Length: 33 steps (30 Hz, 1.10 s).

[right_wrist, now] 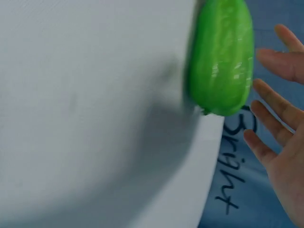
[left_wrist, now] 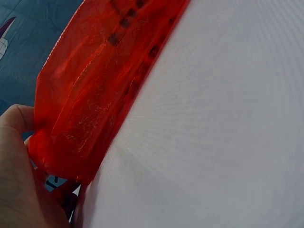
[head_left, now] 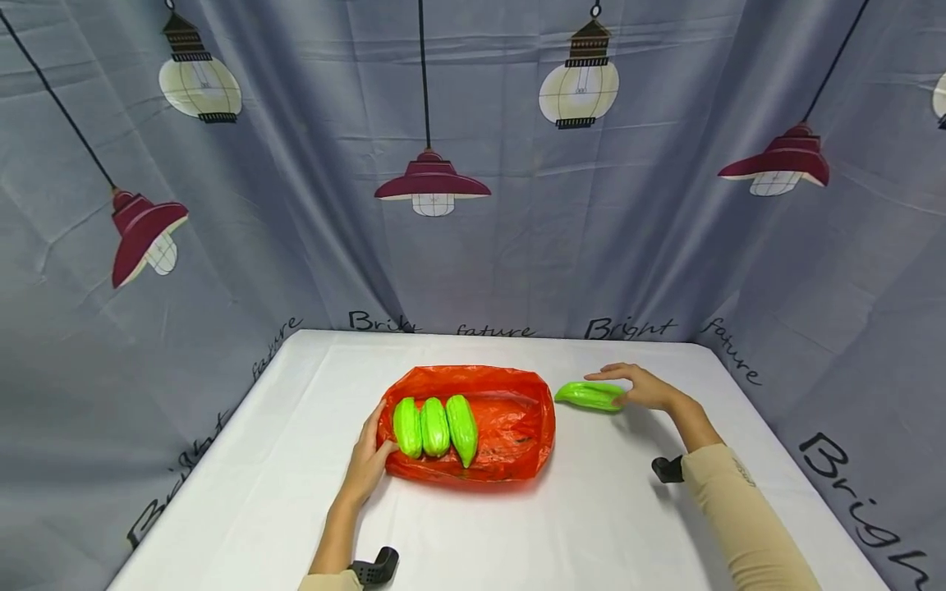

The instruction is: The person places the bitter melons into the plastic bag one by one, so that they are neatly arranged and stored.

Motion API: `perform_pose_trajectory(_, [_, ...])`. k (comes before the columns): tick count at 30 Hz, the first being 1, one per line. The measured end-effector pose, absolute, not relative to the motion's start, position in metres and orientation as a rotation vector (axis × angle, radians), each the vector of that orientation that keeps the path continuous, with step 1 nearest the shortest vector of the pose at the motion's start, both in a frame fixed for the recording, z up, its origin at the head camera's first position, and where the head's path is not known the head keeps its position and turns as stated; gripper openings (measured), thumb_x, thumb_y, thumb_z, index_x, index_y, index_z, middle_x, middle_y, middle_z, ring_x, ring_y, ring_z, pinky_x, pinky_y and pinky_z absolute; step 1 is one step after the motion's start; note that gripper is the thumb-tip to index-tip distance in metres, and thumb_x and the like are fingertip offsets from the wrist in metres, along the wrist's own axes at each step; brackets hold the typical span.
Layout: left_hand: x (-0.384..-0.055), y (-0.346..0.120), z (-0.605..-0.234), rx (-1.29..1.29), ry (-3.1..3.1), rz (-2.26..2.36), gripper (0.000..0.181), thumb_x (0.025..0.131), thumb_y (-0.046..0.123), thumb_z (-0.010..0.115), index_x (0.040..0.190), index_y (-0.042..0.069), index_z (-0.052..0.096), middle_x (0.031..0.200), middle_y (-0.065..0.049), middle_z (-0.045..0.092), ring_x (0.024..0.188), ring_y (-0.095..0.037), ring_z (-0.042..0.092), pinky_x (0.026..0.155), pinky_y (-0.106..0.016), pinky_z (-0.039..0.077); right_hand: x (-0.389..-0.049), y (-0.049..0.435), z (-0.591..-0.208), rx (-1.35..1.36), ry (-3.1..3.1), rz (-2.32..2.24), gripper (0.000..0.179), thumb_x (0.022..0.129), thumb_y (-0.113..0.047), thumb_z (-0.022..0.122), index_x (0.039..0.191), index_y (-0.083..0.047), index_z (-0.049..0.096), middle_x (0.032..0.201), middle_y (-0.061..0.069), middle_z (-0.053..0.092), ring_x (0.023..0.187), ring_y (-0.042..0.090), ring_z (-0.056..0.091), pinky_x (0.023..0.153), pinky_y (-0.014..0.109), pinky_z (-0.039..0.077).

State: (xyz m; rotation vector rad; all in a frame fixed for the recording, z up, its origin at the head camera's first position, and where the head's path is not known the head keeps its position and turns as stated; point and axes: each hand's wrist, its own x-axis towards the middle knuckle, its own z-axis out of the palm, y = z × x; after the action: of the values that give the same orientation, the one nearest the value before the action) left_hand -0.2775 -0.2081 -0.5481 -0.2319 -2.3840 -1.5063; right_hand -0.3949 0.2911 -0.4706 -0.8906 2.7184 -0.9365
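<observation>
A red plastic bag [head_left: 510, 431] lies spread open on the white table, its rim rolled up round a hollow. Three bright green, ridged bitter melons [head_left: 434, 428] lie side by side in its left half. My left hand [head_left: 365, 461] grips the bag's left edge, thumb over the rim and fingers outside, partly hidden by the red plastic [left_wrist: 90, 95] in the left wrist view. Right of the bag lies another bitter melon [head_left: 587, 396]. Over its right end hovers my right hand [head_left: 649, 389], fingers spread; in the right wrist view they stand apart from the melon [right_wrist: 222, 57].
The white table [head_left: 244, 492] reaches back to a grey-blue curtain [head_left: 502, 263] printed with lamps and lettering. Dark bands with camera mounts [head_left: 668, 469] sit at both wrists. The table's right edge slants past the right forearm [head_left: 739, 509].
</observation>
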Motion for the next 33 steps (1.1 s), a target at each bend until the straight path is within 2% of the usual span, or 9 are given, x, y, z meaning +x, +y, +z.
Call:
perform_pose_trajectory(4, [-0.278,-0.207,-0.549,-0.227,-2.381,-1.487,0.074,0.077,0.004,0.052,0.146,0.013,0.026,0.146,-0.014,0.029,0.131,-0.036,0.027,0.102,-0.057,0.021,-0.397,0.294,-0.479,-0.872,2.663,-0.941,0.063,0.066,-0.001,0.062,0.128,-0.009,0.056,0.135,0.031,0.037,0.124,0.048,0.029,0.091,0.071,0.022])
perform_pose_trajectory(10, [-0.276,-0.207,-0.549,-0.220,-2.383,-1.489,0.075,0.077,0.005,0.054,0.146,0.013,0.025,0.147,-0.015,0.028,0.132,-0.037,0.026,0.103,-0.057,0.021,-0.398,0.292,-0.487,-0.875,2.622,-0.988,0.064,0.066,-0.006,0.064,0.129,-0.010,0.055,0.135,0.032,0.035,0.123,0.050,0.029,0.091,0.070,0.021])
perform_pose_trajectory(23, [-0.276,-0.207,-0.547,-0.222,-2.386,-1.490,0.076,0.078,0.007,0.055,0.147,0.014,0.025,0.148,-0.013,0.027,0.132,-0.035,0.025,0.103,-0.056,0.021,-0.399,0.289,-0.497,-0.774,2.546,-1.117,0.063,0.069,0.000,0.065,0.130,-0.011,0.055,0.133,0.015,0.049,0.121,0.037,0.040,0.097,0.059,0.026])
perform_pose_trajectory(29, [-0.275,-0.207,-0.544,-0.224,-2.397,-1.479,0.075,0.078,0.008,0.054,0.147,0.013,0.024,0.148,-0.013,0.027,0.133,-0.035,0.025,0.103,-0.056,0.021,-0.398,0.289,-0.501,-0.791,2.518,-1.192,0.064,0.069,0.006,0.064,0.131,-0.007,0.053,0.132,0.015,0.050,0.115,0.032,0.043,0.093,0.048,0.032])
perform_pose_trajectory(33, [-0.275,-0.207,-0.545,-0.210,-2.401,-1.494,0.075,0.079,0.008,0.055,0.147,0.015,0.024,0.148,-0.012,0.027,0.133,-0.033,0.024,0.104,-0.054,0.020,-0.397,0.289,-0.504,-0.804,2.543,-1.199,0.065,0.068,0.005,0.065,0.131,-0.008,0.053,0.132,0.014,0.050,0.115,0.031,0.043,0.092,0.047,0.033])
